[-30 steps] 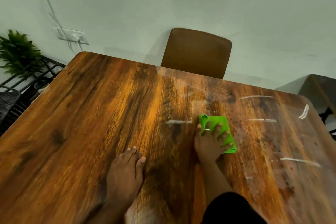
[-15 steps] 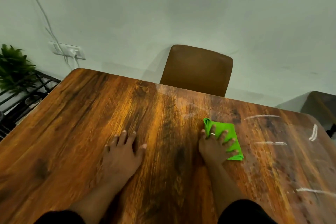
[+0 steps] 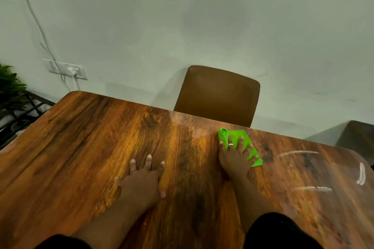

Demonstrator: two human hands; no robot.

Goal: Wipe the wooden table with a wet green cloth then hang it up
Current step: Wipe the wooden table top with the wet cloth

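Your right hand (image 3: 234, 157) has pushed the folded bright-green cloth (image 3: 235, 137) farther up the wooden bench (image 3: 91, 147); limp and wet, it needs that flat-palmed grip pressing down, while your left hand (image 3: 141, 182) rests spread and empty.

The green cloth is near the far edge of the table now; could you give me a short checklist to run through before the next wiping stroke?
1. Right hand flat on the green cloth: ok.
2. Cloth fully on the wooden table, not over the far edge: ok, though close to it.
3. Left hand braced flat on bare wood: ok.
4. Path to the right free of objects: ok.
5. White streaks on the right side wiped: not ok.
6. Cloth wet enough: cannot tell.
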